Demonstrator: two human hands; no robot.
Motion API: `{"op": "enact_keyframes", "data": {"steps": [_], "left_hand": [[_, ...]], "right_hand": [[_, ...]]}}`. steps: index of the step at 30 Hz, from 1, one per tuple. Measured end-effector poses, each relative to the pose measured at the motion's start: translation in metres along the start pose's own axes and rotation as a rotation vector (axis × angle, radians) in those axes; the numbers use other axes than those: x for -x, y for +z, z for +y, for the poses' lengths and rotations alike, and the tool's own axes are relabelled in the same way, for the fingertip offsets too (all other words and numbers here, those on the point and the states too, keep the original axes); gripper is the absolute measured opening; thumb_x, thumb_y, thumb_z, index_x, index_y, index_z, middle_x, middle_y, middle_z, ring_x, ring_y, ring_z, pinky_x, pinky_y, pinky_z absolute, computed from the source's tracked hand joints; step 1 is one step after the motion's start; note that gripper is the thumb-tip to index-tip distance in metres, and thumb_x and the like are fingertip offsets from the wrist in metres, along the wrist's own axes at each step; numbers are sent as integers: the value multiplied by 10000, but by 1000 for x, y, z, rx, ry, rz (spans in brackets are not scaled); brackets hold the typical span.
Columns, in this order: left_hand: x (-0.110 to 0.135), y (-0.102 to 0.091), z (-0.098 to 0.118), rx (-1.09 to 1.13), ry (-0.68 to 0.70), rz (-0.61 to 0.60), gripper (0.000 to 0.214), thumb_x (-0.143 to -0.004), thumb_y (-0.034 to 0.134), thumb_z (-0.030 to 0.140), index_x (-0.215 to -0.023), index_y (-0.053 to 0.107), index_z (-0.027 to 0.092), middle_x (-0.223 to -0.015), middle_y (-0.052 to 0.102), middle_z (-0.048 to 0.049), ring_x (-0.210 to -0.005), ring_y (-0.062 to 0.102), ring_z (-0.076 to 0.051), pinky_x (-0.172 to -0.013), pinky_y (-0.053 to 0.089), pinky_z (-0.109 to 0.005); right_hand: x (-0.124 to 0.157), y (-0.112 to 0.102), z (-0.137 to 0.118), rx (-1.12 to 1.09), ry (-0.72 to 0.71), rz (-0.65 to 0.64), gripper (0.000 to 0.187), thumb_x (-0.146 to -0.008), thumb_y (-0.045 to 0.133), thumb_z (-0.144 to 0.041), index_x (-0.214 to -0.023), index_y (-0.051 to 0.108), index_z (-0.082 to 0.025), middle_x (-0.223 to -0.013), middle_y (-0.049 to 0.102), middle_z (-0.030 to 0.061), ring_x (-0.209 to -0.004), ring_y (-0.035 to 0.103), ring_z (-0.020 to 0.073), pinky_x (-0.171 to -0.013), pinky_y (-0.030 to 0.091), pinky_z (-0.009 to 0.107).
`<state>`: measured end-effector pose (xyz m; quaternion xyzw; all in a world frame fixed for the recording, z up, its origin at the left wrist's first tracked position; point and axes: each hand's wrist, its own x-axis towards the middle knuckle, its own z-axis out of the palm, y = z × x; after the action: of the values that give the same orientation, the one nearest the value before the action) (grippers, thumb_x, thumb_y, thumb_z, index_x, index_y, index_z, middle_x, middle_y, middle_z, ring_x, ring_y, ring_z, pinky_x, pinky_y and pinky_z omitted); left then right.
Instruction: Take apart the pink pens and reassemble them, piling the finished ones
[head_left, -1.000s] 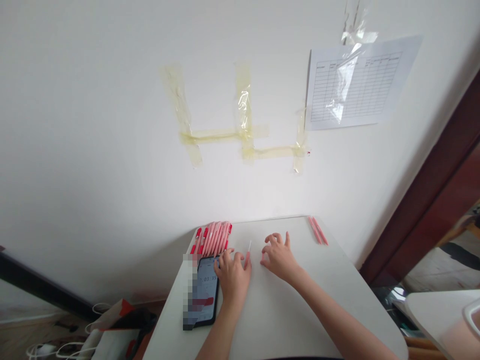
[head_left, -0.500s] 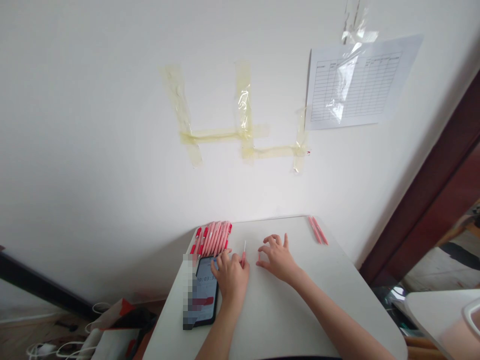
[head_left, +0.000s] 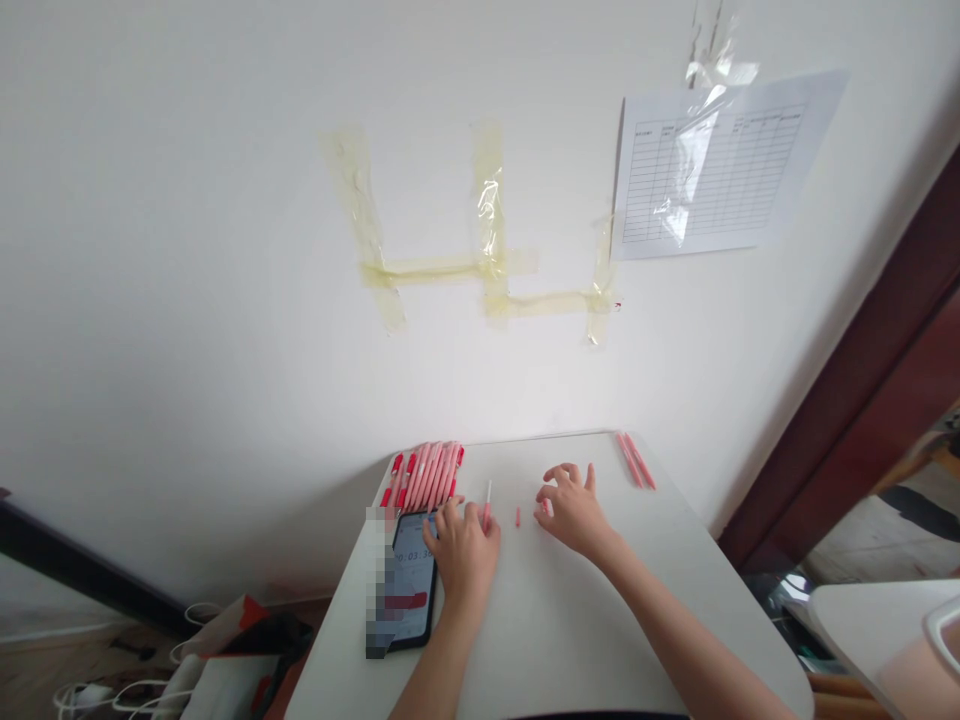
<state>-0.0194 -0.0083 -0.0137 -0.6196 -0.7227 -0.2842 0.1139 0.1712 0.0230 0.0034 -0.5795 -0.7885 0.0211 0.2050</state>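
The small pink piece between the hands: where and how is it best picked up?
Probably pinch the small pink piece at mid-length across its narrow sides, coming from the right: it is short and slim, and the right hand is there.

White wall, yellowish translucent tape at twelve o'clock, white sheet with dark ruled grid at two, red-brown frame at three, pink pen pair at four, pink-and-white pen part at six, pink pen row with red accents at seven.
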Motion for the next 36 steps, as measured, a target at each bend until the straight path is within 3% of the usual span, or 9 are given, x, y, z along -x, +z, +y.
{"op": "enact_keyframes", "data": {"steps": [12,23,30,36], "left_hand": [[0,2,0,47,59,28,146,-817,616,264,-928,702,222,-1185,635,-95,-1139,545,-289,-1079,329,-549],[1,4,4,210,184,8,88,-787,700,250,-864,741,260,-1181,627,-81,-1161,547,-280,-1072,374,-534],[5,6,8,238,221,-50,92,-835,682,323,-812,749,264,-1189,627,-79,-1201,537,-288,-1127,303,-637],[5,8,15,242,217,-49,29,-789,729,285,-793,745,261,-1185,628,-74,-1207,530,-288,-1155,247,-693]], "right_hand": [[7,-6,-12,15,18,-88,268,-771,594,-181,-974,764,-225,-1291,621,118,-1314,408,363,-1146,32,760],[6,6,-7,-29,32,41,196,-836,607,-223,-964,754,-250,-1241,654,97,-1305,438,352,-1160,86,747],[5,3,20,-22,62,180,168,-854,665,-329,-996,697,-246,-1223,646,85,-1297,446,346,-1138,153,760],[11,4,51,19,133,165,169,-843,682,-379,-945,697,-246,-1182,646,78,-1251,474,345,-1109,191,767]]}}
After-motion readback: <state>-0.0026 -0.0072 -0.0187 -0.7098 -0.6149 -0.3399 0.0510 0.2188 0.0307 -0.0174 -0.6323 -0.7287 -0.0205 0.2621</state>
